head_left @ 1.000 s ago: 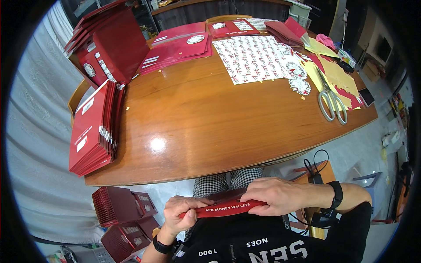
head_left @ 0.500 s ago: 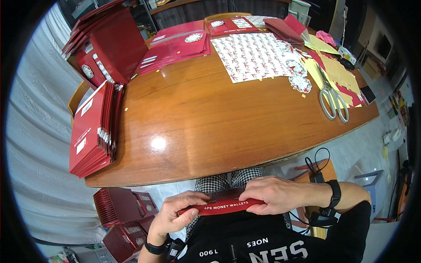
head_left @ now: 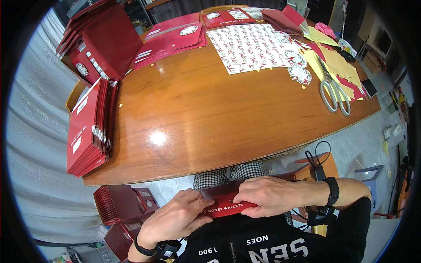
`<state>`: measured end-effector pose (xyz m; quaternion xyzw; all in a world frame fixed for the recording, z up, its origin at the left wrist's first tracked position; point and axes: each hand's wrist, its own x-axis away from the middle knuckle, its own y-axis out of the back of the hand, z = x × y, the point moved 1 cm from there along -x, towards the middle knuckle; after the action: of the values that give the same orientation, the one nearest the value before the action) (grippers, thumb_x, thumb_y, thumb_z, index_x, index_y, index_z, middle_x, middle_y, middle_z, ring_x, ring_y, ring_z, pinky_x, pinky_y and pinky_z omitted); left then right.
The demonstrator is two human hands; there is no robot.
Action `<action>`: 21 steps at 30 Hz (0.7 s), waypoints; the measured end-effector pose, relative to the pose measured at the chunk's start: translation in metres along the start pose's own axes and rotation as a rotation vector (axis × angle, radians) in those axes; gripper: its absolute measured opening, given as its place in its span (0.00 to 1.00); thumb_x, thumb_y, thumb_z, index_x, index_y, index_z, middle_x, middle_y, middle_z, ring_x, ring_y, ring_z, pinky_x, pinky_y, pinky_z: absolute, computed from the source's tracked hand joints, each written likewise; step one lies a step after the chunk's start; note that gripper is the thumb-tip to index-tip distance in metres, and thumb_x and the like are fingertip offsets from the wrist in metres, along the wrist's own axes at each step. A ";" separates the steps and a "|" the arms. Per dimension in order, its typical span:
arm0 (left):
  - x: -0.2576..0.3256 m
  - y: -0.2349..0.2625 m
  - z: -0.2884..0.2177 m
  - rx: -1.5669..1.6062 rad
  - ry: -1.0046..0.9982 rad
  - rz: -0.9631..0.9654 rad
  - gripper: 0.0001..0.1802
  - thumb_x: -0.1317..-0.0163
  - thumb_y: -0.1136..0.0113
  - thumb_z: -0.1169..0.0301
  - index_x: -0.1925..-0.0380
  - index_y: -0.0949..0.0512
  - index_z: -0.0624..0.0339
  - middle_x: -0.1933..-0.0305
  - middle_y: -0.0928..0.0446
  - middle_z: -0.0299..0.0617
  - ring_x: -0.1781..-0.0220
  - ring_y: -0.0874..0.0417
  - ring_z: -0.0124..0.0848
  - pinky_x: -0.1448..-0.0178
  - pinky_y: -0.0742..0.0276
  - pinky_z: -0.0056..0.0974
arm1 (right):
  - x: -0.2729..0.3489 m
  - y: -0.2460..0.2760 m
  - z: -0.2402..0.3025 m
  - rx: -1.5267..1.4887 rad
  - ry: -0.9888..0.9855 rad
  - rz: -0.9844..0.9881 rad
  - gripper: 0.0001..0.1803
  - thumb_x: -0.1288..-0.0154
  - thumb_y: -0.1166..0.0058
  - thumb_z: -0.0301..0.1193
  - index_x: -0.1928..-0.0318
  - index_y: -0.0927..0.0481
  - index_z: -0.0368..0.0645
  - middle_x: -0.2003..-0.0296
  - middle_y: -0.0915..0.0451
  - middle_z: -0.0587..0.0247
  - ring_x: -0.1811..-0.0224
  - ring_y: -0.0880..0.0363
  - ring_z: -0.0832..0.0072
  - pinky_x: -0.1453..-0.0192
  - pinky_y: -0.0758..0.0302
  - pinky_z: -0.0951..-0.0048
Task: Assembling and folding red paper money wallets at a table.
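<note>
Between my hands, over my lap, is a red cardboard folder [head_left: 229, 210] with white lettering on its narrow near edge. Its darker panel reaches away toward my knees, partly under the table edge. My left hand [head_left: 177, 215] pinches the left end of the printed edge, thumb on the near side and fingers over the top. My right hand [head_left: 265, 196] grips the right end the same way, its thumb along the lower side. The fingers hide both ends of the edge.
A stack of flat red folders [head_left: 90, 129] leans at the table's left edge, near a large red box [head_left: 105, 44]. Grey-handled scissors [head_left: 332, 90] lie at right on yellow paper scraps. Patterned paper [head_left: 247, 48] lies at the back. More red folders [head_left: 113, 204] stand below left.
My left hand has slid right along the folder's edge, covering more of the lettering. More of the dark panel shows beyond my hands. The table has shifted slightly up in view.
</note>
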<state>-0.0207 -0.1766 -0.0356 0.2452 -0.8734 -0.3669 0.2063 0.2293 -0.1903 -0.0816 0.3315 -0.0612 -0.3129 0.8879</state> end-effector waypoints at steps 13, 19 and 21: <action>-0.004 -0.011 0.019 0.151 -0.024 0.053 0.20 0.45 0.33 0.66 0.57 0.22 0.69 0.66 0.24 0.51 0.58 0.22 0.49 0.52 0.24 0.44 | -0.004 -0.006 -0.007 -0.078 -0.019 0.033 0.13 0.43 0.42 0.31 0.64 0.24 0.32 0.71 0.24 0.51 0.65 0.23 0.57 0.61 0.25 0.60; -0.003 -0.012 0.022 0.159 -0.025 0.052 0.19 0.44 0.33 0.67 0.57 0.22 0.68 0.65 0.24 0.50 0.58 0.22 0.48 0.52 0.24 0.43 | -0.007 -0.007 -0.008 -0.097 -0.014 0.036 0.12 0.43 0.42 0.30 0.65 0.23 0.31 0.73 0.24 0.51 0.68 0.22 0.57 0.62 0.24 0.60; -0.003 -0.012 0.023 0.170 -0.011 0.057 0.19 0.45 0.33 0.67 0.56 0.22 0.68 0.65 0.24 0.50 0.58 0.22 0.48 0.53 0.24 0.43 | -0.007 -0.007 -0.009 -0.117 -0.031 0.042 0.12 0.43 0.42 0.30 0.65 0.23 0.31 0.73 0.23 0.50 0.68 0.22 0.56 0.63 0.25 0.60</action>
<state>-0.0273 -0.1706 -0.0599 0.2346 -0.9091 -0.2869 0.1904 0.2230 -0.1853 -0.0917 0.2726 -0.0632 -0.3025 0.9111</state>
